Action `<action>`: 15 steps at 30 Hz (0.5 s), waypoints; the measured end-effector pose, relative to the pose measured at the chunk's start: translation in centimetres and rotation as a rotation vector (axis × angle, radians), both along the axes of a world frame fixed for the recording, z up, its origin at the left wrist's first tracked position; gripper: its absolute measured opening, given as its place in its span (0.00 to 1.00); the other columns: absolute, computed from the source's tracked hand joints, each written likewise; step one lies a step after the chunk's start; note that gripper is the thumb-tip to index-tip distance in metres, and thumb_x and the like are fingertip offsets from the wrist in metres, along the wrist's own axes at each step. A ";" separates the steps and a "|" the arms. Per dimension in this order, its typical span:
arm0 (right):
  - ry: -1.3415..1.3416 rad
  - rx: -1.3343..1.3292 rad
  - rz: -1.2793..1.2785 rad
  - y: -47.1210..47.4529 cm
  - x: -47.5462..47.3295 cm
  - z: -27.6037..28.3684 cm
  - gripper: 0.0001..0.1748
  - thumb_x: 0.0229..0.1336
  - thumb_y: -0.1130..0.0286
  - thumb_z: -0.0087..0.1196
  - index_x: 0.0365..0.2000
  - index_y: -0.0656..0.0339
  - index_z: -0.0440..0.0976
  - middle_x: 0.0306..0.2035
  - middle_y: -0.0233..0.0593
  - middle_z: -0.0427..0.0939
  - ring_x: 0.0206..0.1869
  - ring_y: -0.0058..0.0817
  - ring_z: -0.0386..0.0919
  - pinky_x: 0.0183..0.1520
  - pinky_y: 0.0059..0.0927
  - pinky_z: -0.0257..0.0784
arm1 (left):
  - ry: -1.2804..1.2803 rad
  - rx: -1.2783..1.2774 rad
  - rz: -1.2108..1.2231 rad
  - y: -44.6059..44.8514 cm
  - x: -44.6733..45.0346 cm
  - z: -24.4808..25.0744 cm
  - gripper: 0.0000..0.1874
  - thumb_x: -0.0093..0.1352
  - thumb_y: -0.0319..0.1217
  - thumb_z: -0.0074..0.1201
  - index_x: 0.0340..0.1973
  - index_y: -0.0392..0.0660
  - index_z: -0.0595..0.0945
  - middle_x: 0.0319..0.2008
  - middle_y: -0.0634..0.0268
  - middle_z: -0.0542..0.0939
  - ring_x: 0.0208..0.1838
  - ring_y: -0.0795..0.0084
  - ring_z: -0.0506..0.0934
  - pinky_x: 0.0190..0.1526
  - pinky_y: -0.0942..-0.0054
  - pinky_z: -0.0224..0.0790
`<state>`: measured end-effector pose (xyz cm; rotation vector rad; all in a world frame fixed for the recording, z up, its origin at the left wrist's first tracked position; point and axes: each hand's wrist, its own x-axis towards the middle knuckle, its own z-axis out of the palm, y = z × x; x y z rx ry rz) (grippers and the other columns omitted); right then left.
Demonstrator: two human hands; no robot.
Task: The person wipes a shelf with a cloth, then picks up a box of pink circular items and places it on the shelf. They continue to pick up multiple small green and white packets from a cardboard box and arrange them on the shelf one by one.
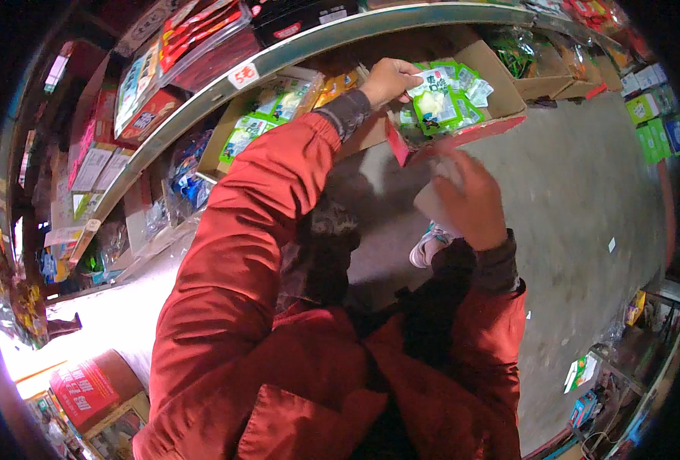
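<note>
My left hand (390,81) reaches to a shelf and pinches the upper left corner of a green and white snack packet (436,102). That packet is over an open cardboard box (498,92) with a red front edge, which holds several similar small packets (473,89). Below the box's front edge is my right hand (471,198), blurred, with its fingers bent; a pale, flat shape shows beside the fingers, and I cannot tell whether the hand holds it. Both arms wear red sleeves with dark cuffs.
A metal shelf edge (317,35) curves above the boxes. Left of my left arm stands another open box (210,152) of green packets. A cardboard carton with a red label (84,388) is at the lower left. Goods line the right side, beyond the grey floor (581,230).
</note>
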<state>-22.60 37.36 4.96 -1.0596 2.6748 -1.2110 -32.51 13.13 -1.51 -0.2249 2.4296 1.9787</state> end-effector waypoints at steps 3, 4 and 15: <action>-0.131 -0.177 -0.148 -0.1 -0.5 0.4 0.20 0.50 0.70 0.54 0.47 0.62 0.70 0.41 0.49 0.76 0.44 0.37 0.75 0.47 0.35 0.68 | 0.005 0.111 0.004 -0.9 2.8 2.7 0.15 0.65 0.32 0.56 0.45 0.37 0.79 0.35 0.65 0.80 0.32 0.82 0.76 0.29 0.83 0.73; -0.227 -0.258 -0.171 -0.2 -0.7 0.4 0.21 0.51 0.70 0.55 0.47 0.62 0.70 0.41 0.47 0.76 0.44 0.33 0.75 0.48 0.32 0.68 | 0.011 0.123 0.019 -1.0 3.9 3.5 0.15 0.65 0.32 0.56 0.45 0.38 0.79 0.35 0.66 0.80 0.33 0.82 0.76 0.29 0.83 0.72; -0.844 -0.411 0.000 -2.3 -1.7 -0.9 0.16 0.52 0.70 0.57 0.41 0.69 0.75 0.35 0.34 0.78 0.35 0.19 0.74 0.39 0.21 0.68 | 0.078 0.479 0.027 0.4 12.4 5.9 0.14 0.67 0.33 0.54 0.44 0.37 0.78 0.34 0.67 0.80 0.34 0.82 0.76 0.34 0.81 0.69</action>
